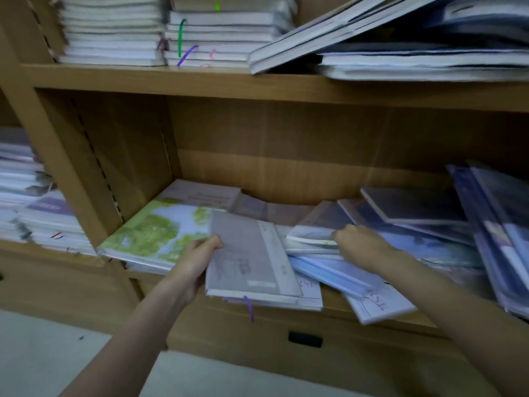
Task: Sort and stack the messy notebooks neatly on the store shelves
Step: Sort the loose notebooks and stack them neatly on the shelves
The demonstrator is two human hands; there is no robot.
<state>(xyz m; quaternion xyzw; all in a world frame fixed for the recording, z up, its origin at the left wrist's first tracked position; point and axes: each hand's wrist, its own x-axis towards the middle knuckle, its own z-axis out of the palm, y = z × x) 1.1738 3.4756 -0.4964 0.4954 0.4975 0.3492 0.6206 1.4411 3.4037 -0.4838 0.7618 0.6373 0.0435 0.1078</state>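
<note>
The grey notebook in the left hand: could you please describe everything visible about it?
The grey notebook has a plain matte grey cover with a paler strip along its right side and faint, blurred print. It lies closed and flat atop white notebooks, overhanging the wooden shelf edge. A purple ribbon hangs below its front edge. The left hand grips its left edge, thumb on the cover.

Left hand [197, 265] grips the left edge of a grey notebook [246, 253], thumb on its cover; a purple ribbon [249, 308] hangs from below. Beside it lies a green-patterned notebook [154, 233]. Right hand [360, 245], fingers curled, holds the edge of a bluish notebook [317, 227] in a messy, blurred pile. Neat white stacks [114, 30] on the upper shelf [171, 78].
</note>
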